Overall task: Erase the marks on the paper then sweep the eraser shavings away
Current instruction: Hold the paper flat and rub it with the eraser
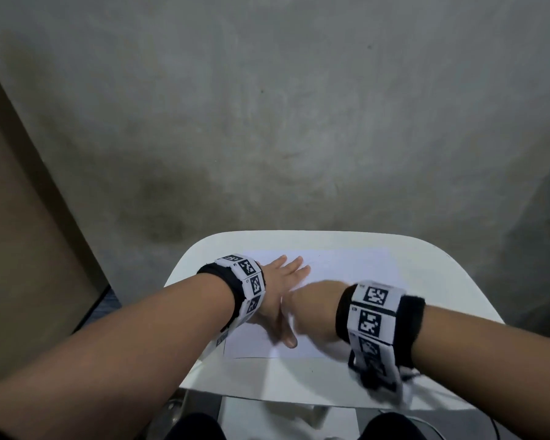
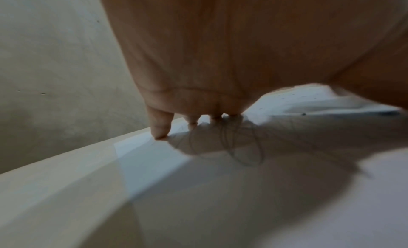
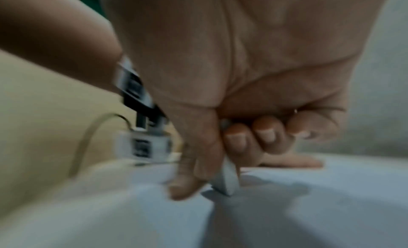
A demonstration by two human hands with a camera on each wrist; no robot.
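The paper (image 1: 346, 274) lies flat at the centre of the white bench (image 1: 315, 376). My left hand (image 1: 278, 281) presses on its 9 o'clock half with fingers (image 1: 299, 265) straight and spread, holding nothing. My right hand (image 3: 220, 129) is closed in a pinch grip: thumb and curled fingers (image 3: 236, 142) clamp a pale flat eraser (image 3: 227, 178), whose lower edge meets the sheet near its middle. The right wrist view is motion-blurred, so I judge that rubbing is in progress.

Handling, as judged: the paper is light, thin and prone to slide or crease under rubbing; hold it down flat just beside the working zone, not by an edge. The eraser looks small and firm; grip it low, close to the contact edge.

In the left wrist view, looping pencil marks (image 2: 243, 147) show under the left palm, and dark specks, probably shavings (image 2: 293, 94), lie toward 1 o'clock.

Clearance: the paper's near edge sits well inside the bench edge at 6 o'clock. The 3 o'clock half of the sheet is uncovered. The bench ends shortly beyond the paper at 12 o'clock, with bare floor (image 1: 267, 122) past it.
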